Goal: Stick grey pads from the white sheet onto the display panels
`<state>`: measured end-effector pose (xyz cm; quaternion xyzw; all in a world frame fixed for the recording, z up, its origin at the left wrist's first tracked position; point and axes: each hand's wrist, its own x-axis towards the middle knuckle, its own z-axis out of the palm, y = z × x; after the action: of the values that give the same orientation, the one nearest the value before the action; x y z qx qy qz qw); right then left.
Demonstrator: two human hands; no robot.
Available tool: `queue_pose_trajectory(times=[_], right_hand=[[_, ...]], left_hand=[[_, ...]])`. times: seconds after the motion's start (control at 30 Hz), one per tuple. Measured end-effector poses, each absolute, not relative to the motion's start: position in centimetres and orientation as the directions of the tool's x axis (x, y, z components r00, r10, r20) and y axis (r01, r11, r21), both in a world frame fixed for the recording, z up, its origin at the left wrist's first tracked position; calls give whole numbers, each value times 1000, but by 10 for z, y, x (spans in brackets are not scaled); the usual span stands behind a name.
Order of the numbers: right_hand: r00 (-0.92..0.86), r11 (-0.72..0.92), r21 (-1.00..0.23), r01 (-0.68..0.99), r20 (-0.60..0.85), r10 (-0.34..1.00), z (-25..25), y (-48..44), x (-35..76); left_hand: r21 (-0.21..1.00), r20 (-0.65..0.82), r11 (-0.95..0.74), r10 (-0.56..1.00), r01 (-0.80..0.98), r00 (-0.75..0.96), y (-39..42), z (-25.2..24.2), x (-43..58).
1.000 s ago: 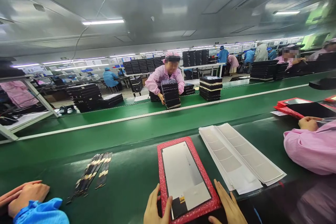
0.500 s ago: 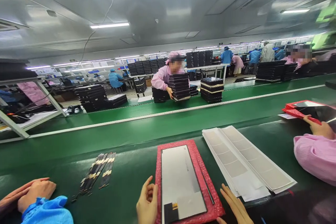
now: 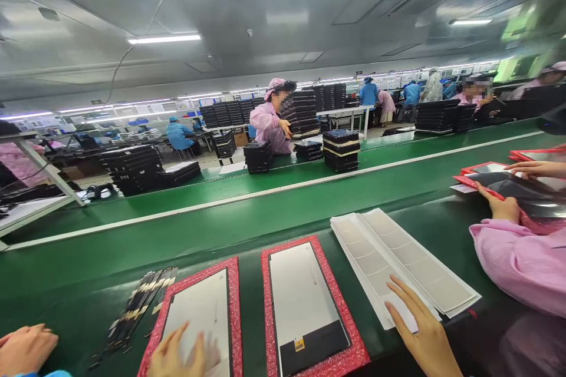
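the left hand is lying flat on the lower end of a red-edged panel, fingers spread wide and gripping nothing. it is blurred, so i cannot tell how firmly it is pressing. the panel is running up and away from under the palm, its pale face upward.

the right hand is resting palm down on the near end of a stack of white sheets, fingers stretched out flat and open, with nothing held between them. the sheets are fanning away from the fingertips, up and to the right.

between the two hands a second red-edged panel is lying face up, just beside the first one and apart from both hands, with a dark band at its near end. just outside the left hand, past the first panel, a bundle of thin dark strips is lying on the green work surface.

further out on that side, a co-worker's hand is resting at the picture's edge. outside the right hand, a pink sleeve is reaching in, and its hand is touching a dark panel on red trays. well beyond both hands, across the green belt, a person is carrying a stack of black trays.
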<state>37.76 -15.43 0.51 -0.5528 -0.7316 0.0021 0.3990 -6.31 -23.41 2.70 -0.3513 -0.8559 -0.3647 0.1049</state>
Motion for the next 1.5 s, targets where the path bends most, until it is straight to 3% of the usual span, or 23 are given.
queue_pose_trajectory(times=[0.03,0.1,0.13,0.2,0.4,0.5,0.57,0.87,1.2,1.5], right_hand=[[-41,373,-469,801,578,815,4,-146,379],[-1,338,-512,789,550,835,0,-132,381],[12,320,-531,785,530,848,-3,-126,381],[30,289,-570,769,483,875,-9,-117,380],[65,227,-695,683,366,928,-13,-114,374],[80,210,-741,638,335,939,-8,-115,373],[90,205,-770,604,321,943,-3,-115,372],[119,145,-903,405,210,971,12,-116,373],[47,106,-958,268,123,991,12,-108,380],[-11,73,-979,188,72,997,7,-104,385]], left_hand=[[601,437,361,598,713,-672,-221,32,-33],[772,284,138,797,620,-532,-196,42,29],[843,181,71,896,533,-406,-186,46,55],[899,112,17,957,438,-268,-174,56,89],[913,94,-6,976,408,-197,-193,103,20],[894,-44,59,998,444,-43,-190,111,4],[891,-21,49,997,452,-68,-176,101,36],[884,-62,-16,987,468,151,-91,30,236],[901,66,-121,987,417,144,-89,17,248],[928,74,-127,984,351,159,-87,12,248]])
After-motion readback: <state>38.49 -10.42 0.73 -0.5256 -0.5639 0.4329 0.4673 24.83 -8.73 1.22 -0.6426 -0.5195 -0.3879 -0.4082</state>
